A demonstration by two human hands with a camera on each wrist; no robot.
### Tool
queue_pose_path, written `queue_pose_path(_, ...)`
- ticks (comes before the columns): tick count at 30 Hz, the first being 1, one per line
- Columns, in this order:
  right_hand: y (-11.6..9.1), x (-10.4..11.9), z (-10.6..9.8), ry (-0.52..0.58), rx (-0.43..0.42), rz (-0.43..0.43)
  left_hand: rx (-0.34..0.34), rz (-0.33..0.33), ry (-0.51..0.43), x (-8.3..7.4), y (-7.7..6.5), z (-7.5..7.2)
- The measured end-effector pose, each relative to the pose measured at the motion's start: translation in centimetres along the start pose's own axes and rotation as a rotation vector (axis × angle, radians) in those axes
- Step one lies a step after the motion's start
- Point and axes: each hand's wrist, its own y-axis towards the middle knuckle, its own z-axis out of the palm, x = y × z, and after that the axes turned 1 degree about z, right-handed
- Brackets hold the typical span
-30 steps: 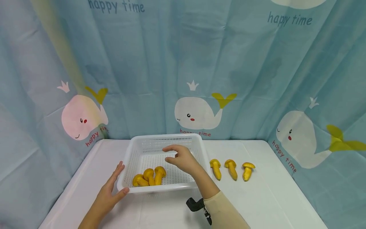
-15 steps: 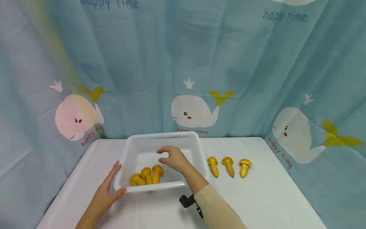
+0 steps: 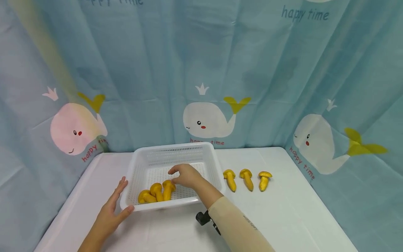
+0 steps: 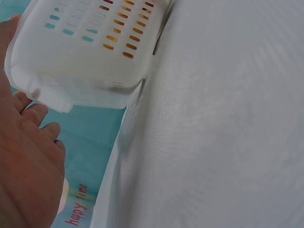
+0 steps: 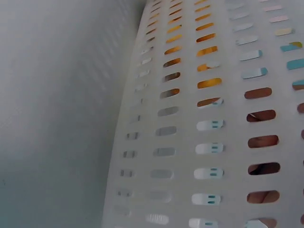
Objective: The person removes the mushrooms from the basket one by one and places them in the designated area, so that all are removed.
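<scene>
A white slotted plastic basket point(image 3: 176, 202) stands on the table, with three yellow mushrooms in its front left part. My left hand point(image 3: 106, 216) lies along the basket's left side, thumb at the front corner and fingers extended past the side rim. In the left wrist view, the fingers point(image 4: 35, 114) show beside the basket's end wall. My right hand point(image 3: 186, 176) reaches into the basket, with thumb and index finger apart and the thumb side right at the cap of the rightmost mushroom point(image 3: 168, 190). Through the slots, the right wrist view shows parts of the right hand point(image 5: 262, 141).
Three more yellow mushrooms lie in a row on the table right of the basket, the middle one point(image 3: 247, 179) between two others. A blue curtain point(image 3: 157, 80) with whale prints hangs behind the white table point(image 3: 283, 217). The right wrist carries a black camera mount point(image 3: 203, 218).
The right hand has come down and left, from above the basket's middle to the rightmost mushroom's cap. The left hand keeps its place at the basket. The head view has shifted slightly.
</scene>
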Motion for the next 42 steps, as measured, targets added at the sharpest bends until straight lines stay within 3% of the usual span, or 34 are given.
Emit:
queue_pose_path(4,0.01,0.04,0.38,-0.016,0.036,0.01,-0.004,0.012,-0.011,0.02,0.02,-0.02)
queue_pose_path(11,-0.57,0.14,0.95,0.069,0.09,0.04,-0.012,0.03,-0.016,-0.06,-0.08,0.05)
queue_pose_path(27,-0.09,0.0,0.97,0.049,0.088,0.039,-0.011,0.017,-0.007,-0.1,-0.01,0.08)
queue_pose_path(42,-0.15,-0.4,0.34,0.212,0.021,0.029,0.009,-0.02,-0.006,-0.38,-0.07,0.05)
